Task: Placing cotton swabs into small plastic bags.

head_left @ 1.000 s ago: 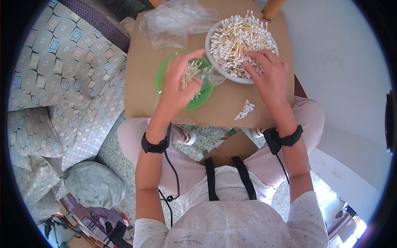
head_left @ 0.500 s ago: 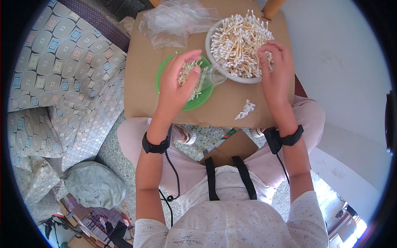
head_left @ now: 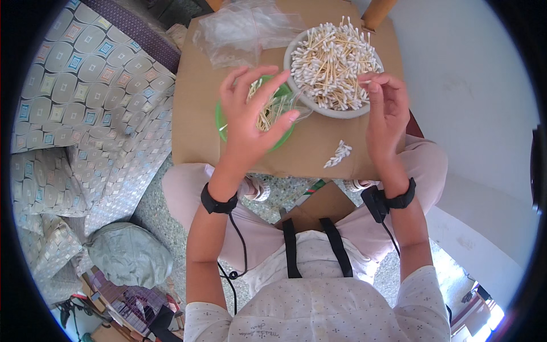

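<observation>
A round white bowl (head_left: 354,113) heaped with cotton swabs (head_left: 333,62) stands at the far right of the cardboard-topped surface. At its right side my right hand (head_left: 387,111) is closed in a pinch, with a white-tipped cotton swab (head_left: 365,82) between thumb and fingers. My left hand (head_left: 248,117) is open, fingers spread, above a green bowl (head_left: 221,122) and partly covering it. More swabs and a clear plastic bag (head_left: 293,106) lie in that bowl, the bag reaching over its right rim. Close to the front edge is a small pile of white swab tips (head_left: 339,154).
Clear plastic bags (head_left: 245,31) lie at the back left of the cardboard (head_left: 194,108). Wooden posts (head_left: 377,12) rise behind the white bowl. Patterned fabric (head_left: 108,85) covers furniture on the left, and a pale wall (head_left: 461,85) is on the right. Cables hang from both wrist straps.
My left hand has moved right, its fingers spreading wider over the green bowl. My right hand has drawn back slightly from the swab heap, a swab tip now showing in its pinch.
</observation>
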{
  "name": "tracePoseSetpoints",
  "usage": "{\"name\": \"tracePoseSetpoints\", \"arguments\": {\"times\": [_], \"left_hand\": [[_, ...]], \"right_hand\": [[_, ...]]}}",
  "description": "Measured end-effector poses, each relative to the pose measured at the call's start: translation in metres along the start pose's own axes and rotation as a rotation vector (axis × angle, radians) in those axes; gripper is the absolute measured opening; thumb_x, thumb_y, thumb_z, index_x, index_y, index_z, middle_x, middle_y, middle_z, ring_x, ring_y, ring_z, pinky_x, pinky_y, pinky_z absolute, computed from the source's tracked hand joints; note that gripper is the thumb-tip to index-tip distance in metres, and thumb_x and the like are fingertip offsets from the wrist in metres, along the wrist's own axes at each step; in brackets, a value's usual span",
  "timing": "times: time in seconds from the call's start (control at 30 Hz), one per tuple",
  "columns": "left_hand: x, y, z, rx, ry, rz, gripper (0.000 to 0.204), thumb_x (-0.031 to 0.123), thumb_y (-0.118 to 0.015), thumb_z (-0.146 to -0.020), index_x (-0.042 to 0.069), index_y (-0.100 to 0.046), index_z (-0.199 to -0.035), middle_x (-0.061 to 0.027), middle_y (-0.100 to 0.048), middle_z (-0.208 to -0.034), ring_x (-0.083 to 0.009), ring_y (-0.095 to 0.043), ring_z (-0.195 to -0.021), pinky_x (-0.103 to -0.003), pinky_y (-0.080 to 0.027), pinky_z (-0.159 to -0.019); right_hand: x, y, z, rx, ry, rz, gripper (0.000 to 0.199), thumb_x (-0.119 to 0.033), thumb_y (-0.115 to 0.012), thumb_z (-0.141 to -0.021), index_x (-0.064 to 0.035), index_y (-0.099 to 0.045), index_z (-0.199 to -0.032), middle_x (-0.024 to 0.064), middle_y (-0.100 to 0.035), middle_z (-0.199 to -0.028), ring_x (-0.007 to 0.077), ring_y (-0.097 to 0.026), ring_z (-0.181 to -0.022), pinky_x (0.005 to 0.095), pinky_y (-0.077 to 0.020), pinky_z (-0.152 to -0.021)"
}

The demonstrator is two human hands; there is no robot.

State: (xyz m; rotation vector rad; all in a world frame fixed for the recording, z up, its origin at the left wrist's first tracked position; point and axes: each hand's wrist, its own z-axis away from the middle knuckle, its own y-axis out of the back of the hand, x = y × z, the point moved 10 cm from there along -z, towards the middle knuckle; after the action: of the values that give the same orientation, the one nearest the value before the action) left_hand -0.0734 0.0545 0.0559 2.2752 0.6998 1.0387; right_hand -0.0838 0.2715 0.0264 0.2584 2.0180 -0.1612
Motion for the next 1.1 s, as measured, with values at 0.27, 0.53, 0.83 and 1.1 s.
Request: {"name": "tracePoseSetpoints", "arguments": {"times": [0.27, 0.53, 0.83, 1.1], "left_hand": [[0.013, -0.033, 0.017, -0.041, -0.027, -0.002, 0.031, 0.032, -0.077, -0.068, 0.02, -0.07, -0.096, 0.0007, -0.056, -0.117, -0.032, -0.037, -0.117, -0.045, -0.032, -0.097], [0.008, -0.04, 0.02, -0.046, 0.074, 0.114, 0.016, 0.014, -0.077, -0.068, 0.014, -0.07, -0.083, -0.001, -0.056, -0.115, -0.0324, -0.038, -0.119, -0.045, -0.031, -0.101], [-0.016, -0.004, 0.004, 0.053, 0.104, 0.173, 0.015, 0.015, -0.079, -0.066, 0.014, -0.067, -0.075, -0.0024, -0.057, -0.112, -0.0281, -0.041, -0.114, -0.041, -0.035, -0.095], [-0.006, -0.013, 0.006, 0.029, 0.081, 0.253, 0.015, 0.01, -0.075, -0.069, 0.011, -0.066, -0.081, -0.0023, -0.059, -0.11, -0.0274, -0.044, -0.111, -0.04, -0.037, -0.092]], "right_hand": [[0.006, -0.035, 0.019, -0.195, -0.212, -0.249, 0.017, -0.001, -0.059, -0.09, -0.0016, -0.05, -0.104, 0.0123, -0.066, -0.097, 0.0146, -0.063, -0.09, 0.0279, -0.0489, -0.081], [0.015, -0.055, 0.029, -0.4, -0.343, -0.198, 0.022, -0.003, -0.065, -0.085, 0.0009, -0.06, -0.106, 0.0087, -0.068, -0.095, 0.0126, -0.063, -0.09, 0.0264, -0.0474, -0.084], [0.015, -0.048, 0.024, -0.357, -0.235, 0.019, 0.013, -0.008, -0.069, -0.082, -0.0036, -0.069, -0.095, 0.0023, -0.069, -0.086, 0.0083, -0.06, -0.078, 0.0233, -0.0464, -0.072], [0.018, -0.06, 0.031, -0.468, -0.226, 0.138, 0.012, -0.01, -0.072, -0.077, -0.0066, -0.068, -0.089, 0.0012, -0.066, -0.083, 0.0129, -0.056, -0.073, 0.0266, -0.0444, -0.069]]}}
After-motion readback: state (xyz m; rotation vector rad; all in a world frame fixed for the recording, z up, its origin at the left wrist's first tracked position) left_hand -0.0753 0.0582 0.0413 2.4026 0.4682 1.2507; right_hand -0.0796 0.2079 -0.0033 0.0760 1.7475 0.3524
